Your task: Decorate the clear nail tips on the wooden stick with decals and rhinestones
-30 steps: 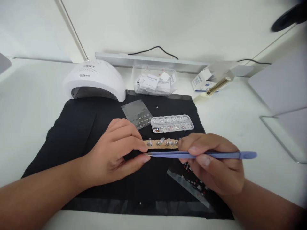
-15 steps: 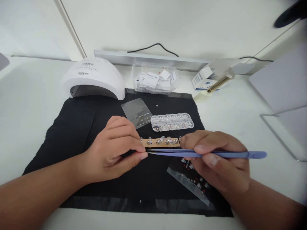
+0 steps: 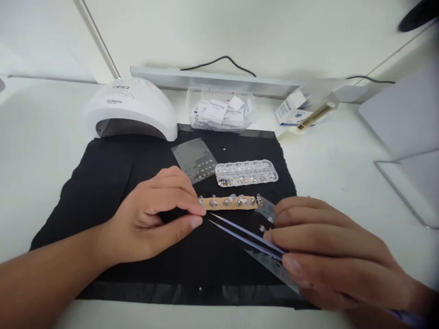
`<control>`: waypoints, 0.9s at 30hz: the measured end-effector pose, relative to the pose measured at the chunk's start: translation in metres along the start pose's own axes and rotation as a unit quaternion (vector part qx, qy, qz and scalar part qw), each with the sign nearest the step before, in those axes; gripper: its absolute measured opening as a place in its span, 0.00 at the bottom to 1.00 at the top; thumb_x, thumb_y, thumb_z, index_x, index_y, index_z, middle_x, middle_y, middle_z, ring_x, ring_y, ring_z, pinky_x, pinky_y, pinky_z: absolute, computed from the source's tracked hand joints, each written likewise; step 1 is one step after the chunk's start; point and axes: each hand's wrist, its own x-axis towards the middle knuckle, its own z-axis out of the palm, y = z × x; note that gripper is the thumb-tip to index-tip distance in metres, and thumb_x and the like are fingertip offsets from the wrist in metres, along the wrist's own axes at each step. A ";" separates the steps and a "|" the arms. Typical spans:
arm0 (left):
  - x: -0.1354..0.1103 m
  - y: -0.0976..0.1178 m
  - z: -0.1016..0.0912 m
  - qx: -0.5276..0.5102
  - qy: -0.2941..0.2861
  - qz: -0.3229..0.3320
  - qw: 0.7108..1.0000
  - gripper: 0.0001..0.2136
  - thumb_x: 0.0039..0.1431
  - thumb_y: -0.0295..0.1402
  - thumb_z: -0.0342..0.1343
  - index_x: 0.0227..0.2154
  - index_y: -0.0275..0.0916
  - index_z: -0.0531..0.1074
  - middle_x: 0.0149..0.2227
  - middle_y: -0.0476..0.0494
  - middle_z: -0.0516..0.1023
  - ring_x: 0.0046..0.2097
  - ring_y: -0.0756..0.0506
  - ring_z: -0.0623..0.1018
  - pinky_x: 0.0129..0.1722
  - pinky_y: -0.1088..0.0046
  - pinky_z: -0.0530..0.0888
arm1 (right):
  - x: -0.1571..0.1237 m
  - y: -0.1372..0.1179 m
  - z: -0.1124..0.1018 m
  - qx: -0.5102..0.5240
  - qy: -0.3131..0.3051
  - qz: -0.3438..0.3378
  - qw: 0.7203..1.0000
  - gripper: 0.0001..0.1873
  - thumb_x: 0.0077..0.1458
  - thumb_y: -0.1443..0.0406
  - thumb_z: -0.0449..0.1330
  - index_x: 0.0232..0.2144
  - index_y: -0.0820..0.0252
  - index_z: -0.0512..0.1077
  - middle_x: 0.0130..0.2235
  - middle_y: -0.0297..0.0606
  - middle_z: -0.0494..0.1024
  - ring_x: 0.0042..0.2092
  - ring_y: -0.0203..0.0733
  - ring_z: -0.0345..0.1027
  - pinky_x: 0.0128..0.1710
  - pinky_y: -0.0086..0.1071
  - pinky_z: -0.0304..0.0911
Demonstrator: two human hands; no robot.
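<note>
My left hand rests on the black cloth, finger and thumb pinching the left end of a tan strip that carries a row of small decorated nail tips. My right hand holds lilac tweezers, their open tips pointing left toward my left thumb, just below the strip. Under my right hand lies a clear sheet of small gems, partly hidden.
A white nail lamp stands at the back left. Behind the cloth are a clear tub of wrapped pads and a small box. A clear gem organiser and another gem sheet lie on the cloth.
My right hand has dropped toward me and to the right, swinging the tweezers from level to slanted, with the tips lower. My left hand stays on the strip.
</note>
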 end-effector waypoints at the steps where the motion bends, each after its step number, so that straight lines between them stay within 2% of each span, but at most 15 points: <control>1: -0.001 0.000 0.000 -0.005 -0.002 -0.011 1.000 0.06 0.58 0.22 0.59 0.36 0.38 0.74 0.32 0.47 0.77 0.37 0.48 0.75 0.41 0.65 0.72 | 0.001 -0.002 0.000 -0.015 0.005 0.001 1.000 0.10 0.58 0.73 0.57 0.25 0.58 0.69 0.28 0.36 0.80 0.29 0.38 0.75 0.31 0.37 0.75; 3: -0.002 0.002 0.000 -0.011 -0.008 -0.032 0.999 0.06 0.59 0.21 0.58 0.36 0.39 0.74 0.32 0.49 0.77 0.38 0.48 0.75 0.42 0.66 0.72 | 0.003 -0.006 -0.003 -0.034 -0.007 0.012 0.999 0.11 0.59 0.73 0.57 0.25 0.57 0.69 0.28 0.34 0.82 0.30 0.38 0.76 0.33 0.38 0.76; 6: -0.004 0.005 0.000 -0.013 -0.013 -0.077 0.997 0.06 0.60 0.22 0.58 0.34 0.41 0.73 0.31 0.51 0.76 0.42 0.47 0.74 0.44 0.66 0.71 | 0.007 -0.013 -0.009 -0.050 -0.079 0.017 0.995 0.11 0.59 0.73 0.59 0.25 0.57 0.71 0.30 0.34 0.83 0.31 0.38 0.77 0.35 0.38 0.77; 9: -0.005 0.008 0.001 -0.016 -0.023 -0.116 0.993 0.05 0.61 0.24 0.57 0.33 0.41 0.73 0.30 0.52 0.75 0.44 0.47 0.73 0.46 0.67 0.71 | 0.010 -0.018 -0.015 -0.061 -0.099 0.015 0.993 0.10 0.58 0.73 0.60 0.26 0.58 0.74 0.32 0.34 0.84 0.32 0.39 0.77 0.36 0.39 0.77; 12: -0.005 0.009 0.002 -0.013 -0.029 -0.126 0.991 0.05 0.62 0.25 0.56 0.32 0.41 0.73 0.29 0.51 0.73 0.43 0.47 0.73 0.46 0.66 0.70 | 0.010 -0.020 -0.016 -0.074 -0.112 0.024 0.991 0.11 0.59 0.73 0.59 0.26 0.57 0.75 0.34 0.34 0.85 0.32 0.40 0.77 0.35 0.42 0.77; 16: -0.004 0.010 0.003 -0.004 -0.026 -0.123 0.992 0.06 0.62 0.25 0.55 0.31 0.41 0.72 0.29 0.51 0.73 0.43 0.46 0.72 0.45 0.65 0.69 | 0.007 -0.020 -0.014 -0.070 -0.153 -0.008 0.986 0.11 0.59 0.70 0.60 0.27 0.55 0.77 0.35 0.32 0.85 0.31 0.41 0.76 0.32 0.44 0.77; 22: -0.004 0.011 0.003 0.003 -0.021 -0.134 0.991 0.06 0.62 0.25 0.56 0.30 0.41 0.72 0.28 0.51 0.73 0.43 0.46 0.73 0.44 0.65 0.69 | 0.004 -0.022 -0.013 -0.078 -0.155 0.012 0.985 0.11 0.59 0.71 0.59 0.29 0.53 0.78 0.35 0.32 0.85 0.30 0.43 0.75 0.31 0.46 0.76; 27: -0.006 0.010 0.004 0.003 -0.020 -0.138 0.990 0.06 0.61 0.25 0.56 0.30 0.41 0.72 0.29 0.51 0.73 0.44 0.46 0.73 0.44 0.66 0.69 | 0.012 -0.021 -0.014 -0.060 -0.147 0.008 0.987 0.11 0.58 0.69 0.60 0.26 0.51 0.77 0.33 0.31 0.85 0.25 0.41 0.74 0.29 0.44 0.75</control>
